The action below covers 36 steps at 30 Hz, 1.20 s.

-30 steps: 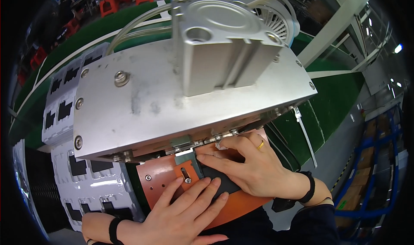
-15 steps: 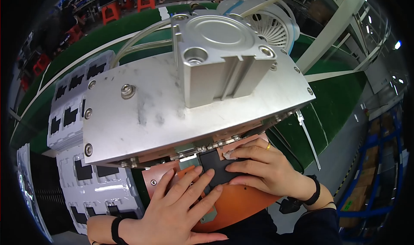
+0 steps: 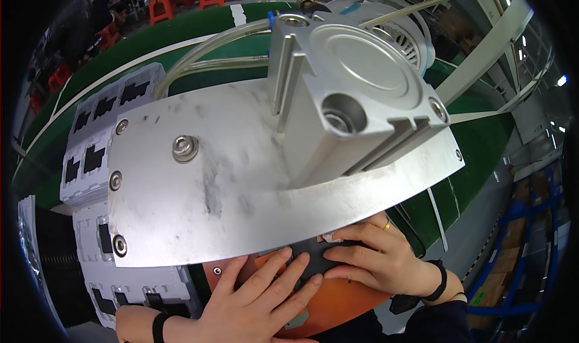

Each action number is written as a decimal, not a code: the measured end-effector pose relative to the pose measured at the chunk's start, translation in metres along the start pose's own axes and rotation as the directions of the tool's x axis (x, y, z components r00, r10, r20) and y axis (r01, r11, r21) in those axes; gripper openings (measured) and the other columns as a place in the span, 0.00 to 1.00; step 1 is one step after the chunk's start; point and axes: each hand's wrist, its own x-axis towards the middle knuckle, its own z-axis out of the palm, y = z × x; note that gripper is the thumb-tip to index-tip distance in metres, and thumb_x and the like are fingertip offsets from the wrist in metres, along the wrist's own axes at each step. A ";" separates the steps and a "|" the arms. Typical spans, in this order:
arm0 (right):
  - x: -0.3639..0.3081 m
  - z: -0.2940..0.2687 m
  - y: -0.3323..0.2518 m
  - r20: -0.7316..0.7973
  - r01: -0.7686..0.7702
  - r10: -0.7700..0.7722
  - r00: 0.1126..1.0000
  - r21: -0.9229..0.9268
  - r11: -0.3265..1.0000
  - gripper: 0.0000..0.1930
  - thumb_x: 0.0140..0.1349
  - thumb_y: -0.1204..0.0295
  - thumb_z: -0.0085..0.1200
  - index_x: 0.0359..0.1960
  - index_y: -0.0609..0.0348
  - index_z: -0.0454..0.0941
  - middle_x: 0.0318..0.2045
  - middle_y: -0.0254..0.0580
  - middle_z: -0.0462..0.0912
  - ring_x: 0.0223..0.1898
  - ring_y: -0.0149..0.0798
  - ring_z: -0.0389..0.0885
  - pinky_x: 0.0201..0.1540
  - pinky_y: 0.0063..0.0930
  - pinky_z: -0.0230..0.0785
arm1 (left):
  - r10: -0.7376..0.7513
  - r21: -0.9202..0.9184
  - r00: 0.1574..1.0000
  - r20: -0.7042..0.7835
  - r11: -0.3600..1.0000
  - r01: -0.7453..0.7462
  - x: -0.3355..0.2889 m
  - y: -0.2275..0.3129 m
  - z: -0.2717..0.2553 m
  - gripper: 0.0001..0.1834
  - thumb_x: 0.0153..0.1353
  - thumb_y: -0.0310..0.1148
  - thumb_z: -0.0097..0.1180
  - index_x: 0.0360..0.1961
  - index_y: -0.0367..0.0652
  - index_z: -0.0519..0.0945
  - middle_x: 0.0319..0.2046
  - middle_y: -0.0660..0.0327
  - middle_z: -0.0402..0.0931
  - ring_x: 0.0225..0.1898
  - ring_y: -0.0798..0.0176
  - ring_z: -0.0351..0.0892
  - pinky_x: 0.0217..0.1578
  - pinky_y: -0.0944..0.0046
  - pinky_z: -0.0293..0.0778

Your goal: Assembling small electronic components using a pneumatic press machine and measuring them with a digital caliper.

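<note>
A flat dark grey piece [image 3: 311,261] lies on an orange and copper-coloured fixture [image 3: 341,295], partly covered by fingers and by the metal plate above. My left hand [image 3: 256,298] rests palm down with fingers spread, its fingertips at the left edge of the piece. On the other side my right hand [image 3: 380,255] grips the right part of the piece, thumb below and bent fingers on top. Beside its index finger shows a small whitish scrap [image 3: 329,238]; whether the finger touches it I cannot tell. The far end of the piece is hidden beneath the press.
A thick silver press plate [image 3: 235,186] with a square metal cylinder [image 3: 356,101] overhangs my fingers. Clear hoses [image 3: 211,50] run behind it. White trays [image 3: 142,282] with dark pieces stand on the left. A white fan [image 3: 410,44] is at the back.
The view has shifted, so the press plate looks larger and covers more of the fixture and the dark piece. Both hands keep nearly the same pose on the piece.
</note>
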 end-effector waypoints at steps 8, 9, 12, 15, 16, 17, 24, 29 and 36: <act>0.001 -0.001 -0.003 -0.005 0.005 -0.005 1.000 -0.020 1.000 0.14 0.46 0.67 0.69 0.34 0.55 0.82 0.45 0.39 0.77 0.39 0.40 0.73 0.41 0.29 0.71 | 0.008 0.008 0.997 0.078 1.000 -0.009 0.001 0.001 -0.011 0.42 0.54 0.64 0.50 0.62 0.45 0.71 0.64 0.50 0.64 0.66 0.46 0.60 0.67 0.39 0.45; 0.001 -0.002 -0.004 -0.006 0.002 -0.002 1.000 -0.020 1.000 0.14 0.46 0.67 0.69 0.34 0.55 0.82 0.45 0.39 0.77 0.39 0.40 0.73 0.41 0.29 0.71 | 0.007 0.009 0.997 0.080 1.000 -0.008 0.001 0.001 -0.012 0.41 0.55 0.64 0.50 0.62 0.45 0.71 0.64 0.50 0.64 0.66 0.46 0.60 0.66 0.39 0.45; 0.002 -0.004 -0.004 0.012 0.013 -0.012 1.000 -0.018 1.000 0.14 0.46 0.68 0.69 0.34 0.56 0.81 0.46 0.40 0.76 0.41 0.41 0.73 0.42 0.30 0.72 | -0.036 0.038 0.998 0.041 0.999 0.035 0.000 0.004 -0.004 0.42 0.51 0.74 0.48 0.54 0.52 0.79 0.57 0.56 0.72 0.61 0.53 0.65 0.63 0.40 0.52; 0.001 -0.004 -0.002 0.021 0.000 -0.001 1.000 0.009 1.000 0.13 0.47 0.68 0.68 0.34 0.56 0.81 0.46 0.40 0.76 0.42 0.41 0.74 0.42 0.30 0.72 | -0.016 0.064 0.998 0.059 0.998 0.013 0.001 0.002 -0.002 0.41 0.52 0.74 0.47 0.54 0.52 0.79 0.58 0.56 0.71 0.61 0.52 0.65 0.63 0.40 0.52; 0.000 -0.003 0.000 0.022 -0.005 0.004 1.000 0.025 1.000 0.13 0.47 0.68 0.68 0.34 0.57 0.81 0.46 0.41 0.76 0.42 0.42 0.74 0.42 0.30 0.72 | -0.015 0.063 0.998 0.061 0.998 0.011 0.001 0.001 -0.001 0.41 0.52 0.74 0.47 0.54 0.52 0.79 0.58 0.56 0.71 0.61 0.52 0.65 0.63 0.40 0.52; -0.001 -0.003 0.000 0.021 -0.008 0.007 1.000 0.041 0.999 0.13 0.47 0.69 0.68 0.35 0.57 0.81 0.46 0.41 0.76 0.43 0.42 0.74 0.42 0.30 0.72 | -0.023 0.055 0.997 0.072 0.998 0.020 0.001 0.003 -0.002 0.41 0.52 0.73 0.47 0.54 0.52 0.79 0.58 0.57 0.71 0.62 0.52 0.64 0.64 0.40 0.50; 0.000 -0.005 -0.001 0.027 -0.014 0.012 1.000 0.067 0.998 0.13 0.47 0.68 0.68 0.33 0.57 0.80 0.46 0.41 0.76 0.45 0.43 0.75 0.44 0.31 0.71 | 0.017 0.001 0.998 -0.061 1.000 -0.017 0.001 -0.001 0.005 0.40 0.55 0.64 0.51 0.61 0.46 0.71 0.64 0.52 0.64 0.66 0.47 0.60 0.66 0.39 0.45; 0.000 -0.004 -0.001 0.018 -0.011 0.010 1.000 0.050 0.999 0.13 0.47 0.68 0.69 0.31 0.58 0.78 0.46 0.41 0.77 0.45 0.44 0.74 0.45 0.34 0.71 | -0.037 -0.069 0.999 0.011 0.997 0.038 0.000 0.004 -0.003 0.40 0.55 0.63 0.51 0.61 0.46 0.72 0.64 0.52 0.64 0.66 0.47 0.60 0.66 0.39 0.45; -0.004 -0.002 0.001 0.005 -0.030 0.030 1.000 0.115 0.993 0.13 0.47 0.69 0.69 0.30 0.58 0.77 0.45 0.42 0.77 0.43 0.45 0.75 0.45 0.34 0.72 | -0.021 -0.065 1.000 0.001 0.998 0.021 0.000 0.002 -0.002 0.39 0.55 0.62 0.51 0.62 0.46 0.71 0.64 0.52 0.64 0.66 0.47 0.60 0.66 0.39 0.46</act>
